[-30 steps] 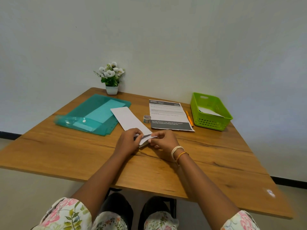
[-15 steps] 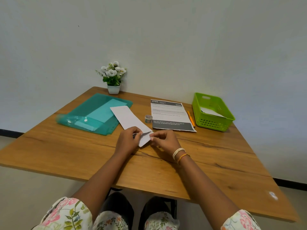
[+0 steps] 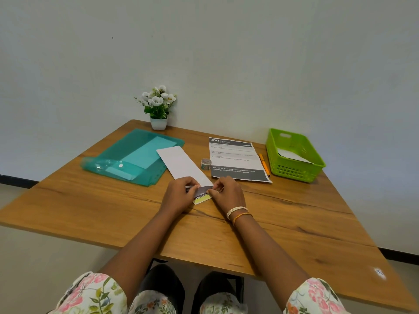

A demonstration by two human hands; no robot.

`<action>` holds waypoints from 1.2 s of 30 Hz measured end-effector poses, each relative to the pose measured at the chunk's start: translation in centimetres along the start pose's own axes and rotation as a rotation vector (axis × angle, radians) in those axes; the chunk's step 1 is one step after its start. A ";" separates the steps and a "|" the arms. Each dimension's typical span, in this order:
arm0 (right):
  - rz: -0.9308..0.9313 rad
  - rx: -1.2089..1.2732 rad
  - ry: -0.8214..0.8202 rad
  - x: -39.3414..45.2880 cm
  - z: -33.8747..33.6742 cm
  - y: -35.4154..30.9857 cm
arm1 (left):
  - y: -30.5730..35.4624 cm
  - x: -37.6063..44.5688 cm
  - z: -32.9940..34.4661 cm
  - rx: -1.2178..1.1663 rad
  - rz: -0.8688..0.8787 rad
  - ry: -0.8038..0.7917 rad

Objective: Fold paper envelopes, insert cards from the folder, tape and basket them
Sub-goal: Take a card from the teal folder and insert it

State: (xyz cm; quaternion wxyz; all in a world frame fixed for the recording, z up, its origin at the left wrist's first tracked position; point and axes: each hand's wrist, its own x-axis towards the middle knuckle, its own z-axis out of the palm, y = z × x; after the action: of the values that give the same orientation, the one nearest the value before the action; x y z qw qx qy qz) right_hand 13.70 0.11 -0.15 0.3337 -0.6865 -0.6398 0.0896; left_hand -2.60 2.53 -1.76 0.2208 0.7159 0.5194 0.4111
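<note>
The near end of the white paper strip [image 3: 181, 163] is covered by the left hand [image 3: 179, 196] and the right hand [image 3: 227, 193]; the card [image 3: 202, 197] between them shows only a grey and yellow sliver, its lettering cut short. Small print on the instruction sheet [image 3: 235, 159] is too fine to read. The folded paper [image 3: 292, 155] in the green basket [image 3: 297, 171] is half hidden by its wall

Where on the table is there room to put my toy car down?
The wide bare wood on the near right, below the green basket and right of the right hand. Also the near left, below the teal folder. It is crowded in the middle, between folder, paper strip, tape roll and printed sheet.
</note>
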 end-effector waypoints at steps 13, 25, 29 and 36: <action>0.024 -0.076 0.007 0.0 0.4 0.7 | 0.2 -0.3 -0.1 0.011 0.040 -0.037; -0.062 0.197 -0.113 -1.1 -1.5 3.7 | 0.4 -0.9 -0.5 0.070 0.019 -0.175; -0.069 0.122 -0.089 -0.7 -0.9 3.3 | 0.4 -1.3 -0.8 0.046 0.038 -0.209; -0.056 0.012 -0.049 -0.7 -0.6 2.5 | 0.9 -1.9 -1.1 0.107 0.080 -0.211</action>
State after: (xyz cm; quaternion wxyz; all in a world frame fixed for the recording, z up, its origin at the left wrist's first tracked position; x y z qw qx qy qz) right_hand 15.94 -0.64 -1.34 0.3247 -0.6640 -0.6660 0.1010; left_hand -3.26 0.33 -1.13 0.2190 0.7863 0.4853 0.3134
